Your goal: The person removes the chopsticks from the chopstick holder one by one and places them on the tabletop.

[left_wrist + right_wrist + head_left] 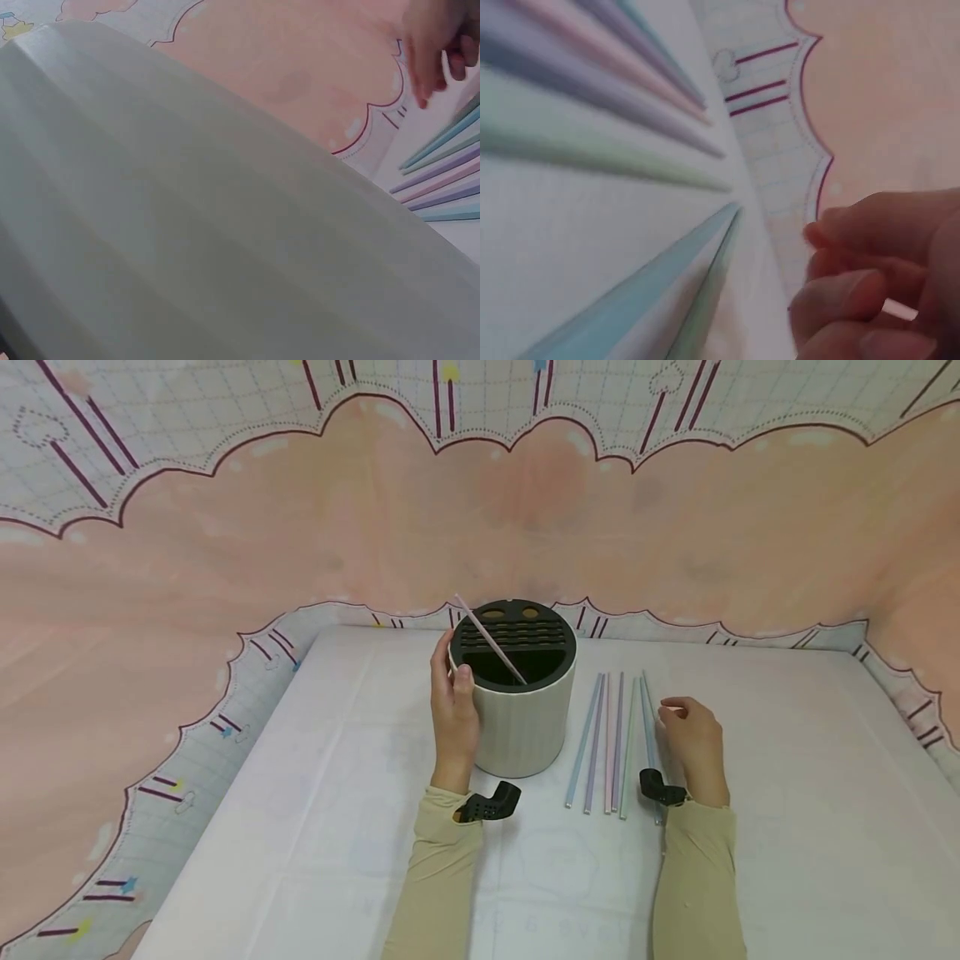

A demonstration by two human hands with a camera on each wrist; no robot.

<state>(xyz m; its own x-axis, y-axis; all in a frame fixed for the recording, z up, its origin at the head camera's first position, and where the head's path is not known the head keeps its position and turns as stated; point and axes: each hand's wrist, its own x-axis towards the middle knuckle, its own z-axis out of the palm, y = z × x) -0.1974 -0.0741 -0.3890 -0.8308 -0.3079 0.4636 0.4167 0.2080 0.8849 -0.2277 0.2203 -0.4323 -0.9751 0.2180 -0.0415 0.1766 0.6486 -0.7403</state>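
Observation:
A ribbed off-white utensil holder (521,735) with a dark slotted top (513,633) stands upright. My left hand (453,718) holds its left side, thumb at the front near the rim and fingers along the far side. One pinkish chopstick (487,635) leans in the large front opening, its upper end jutting to the upper left. To the right of the holder lie several tapered pastel chopsticks (607,752), side by side. My right hand (693,739) hovers beside the rightmost blue chopstick (641,281) and the green one (705,300), fingers loosely curled around nothing.
A white cloth (360,860) covers the table. Behind and along the sides hangs a peach backdrop (480,527) with scalloped edges. Black camera mounts sit on the left wrist (491,802) and right wrist (660,787).

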